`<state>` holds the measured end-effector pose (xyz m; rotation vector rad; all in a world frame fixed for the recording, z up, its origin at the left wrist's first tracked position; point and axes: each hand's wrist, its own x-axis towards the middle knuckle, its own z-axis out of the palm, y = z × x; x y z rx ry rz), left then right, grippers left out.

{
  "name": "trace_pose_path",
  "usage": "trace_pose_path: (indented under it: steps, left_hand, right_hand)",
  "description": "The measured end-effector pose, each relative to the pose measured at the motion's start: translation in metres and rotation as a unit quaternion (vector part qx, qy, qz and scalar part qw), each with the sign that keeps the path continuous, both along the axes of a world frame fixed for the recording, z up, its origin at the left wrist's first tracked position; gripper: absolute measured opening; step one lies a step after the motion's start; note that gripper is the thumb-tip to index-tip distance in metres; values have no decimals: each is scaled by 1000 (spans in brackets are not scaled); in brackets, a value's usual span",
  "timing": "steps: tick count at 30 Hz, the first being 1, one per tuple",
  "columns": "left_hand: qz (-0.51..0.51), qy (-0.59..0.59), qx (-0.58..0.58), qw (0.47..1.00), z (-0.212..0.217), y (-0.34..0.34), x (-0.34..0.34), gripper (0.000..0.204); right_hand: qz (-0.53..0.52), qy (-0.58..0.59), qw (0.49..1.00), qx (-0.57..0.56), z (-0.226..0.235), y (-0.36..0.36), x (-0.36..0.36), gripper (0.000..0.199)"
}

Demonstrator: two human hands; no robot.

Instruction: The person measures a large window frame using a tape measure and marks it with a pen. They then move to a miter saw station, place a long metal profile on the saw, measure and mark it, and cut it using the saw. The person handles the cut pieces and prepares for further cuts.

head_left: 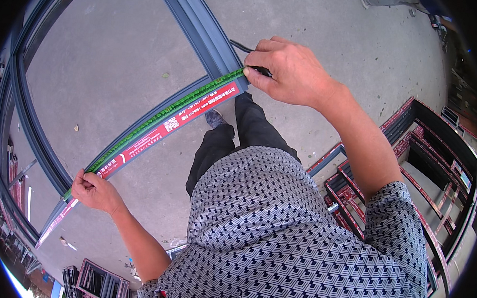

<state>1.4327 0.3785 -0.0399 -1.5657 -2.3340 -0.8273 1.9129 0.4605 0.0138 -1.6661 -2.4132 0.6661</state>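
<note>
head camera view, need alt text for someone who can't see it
Seen from above, a person's two hands stretch a green strip along a grey frame bar with red film: the left hand pinches one end, the right hand presses the other with a thin black tool. Below lies a concrete floor; stacked frames sit at right.

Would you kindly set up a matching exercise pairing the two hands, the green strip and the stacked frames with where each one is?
Things:
1. left hand
2. right hand
3. green strip
4. stacked frames

Places:
A. along the top of the grey frame bar
B. at the strip's far end, pinching a black tool
C. on the floor to the person's right
D. at the strip's near end

Pairs: 1-D, 2-B, 3-A, 4-C
</note>
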Motion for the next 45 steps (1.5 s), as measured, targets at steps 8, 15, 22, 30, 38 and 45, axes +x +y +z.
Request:
trace_pose_path:
  steps: [8,15,22,30,38,45]
  left_hand:
    - [1,-12,0,1000,0,0,4,16]
    - [12,30,0,999,-1,-3,-1,14]
    - [-28,44,46,998,-4,-2,-17,12]
    - [16,-94,58,994,-5,1,0,15]
    - [6,-104,73,992,-5,-7,-2,13]
    - [7,-75,103,992,-5,0,-3,15]
  right_hand:
    - [-2,7,1000,0,0,0,3,21]
    - [7,24,1000,5,3,4,1,19]
    - [1,75,997,6,10,8,-24,11]
    - [-19,51,998,-12,25,2,-27,11]
    - [-11,41,999,-6,28,2,-33,11]
    - [-23,36,999,3,32,2,-30,11]
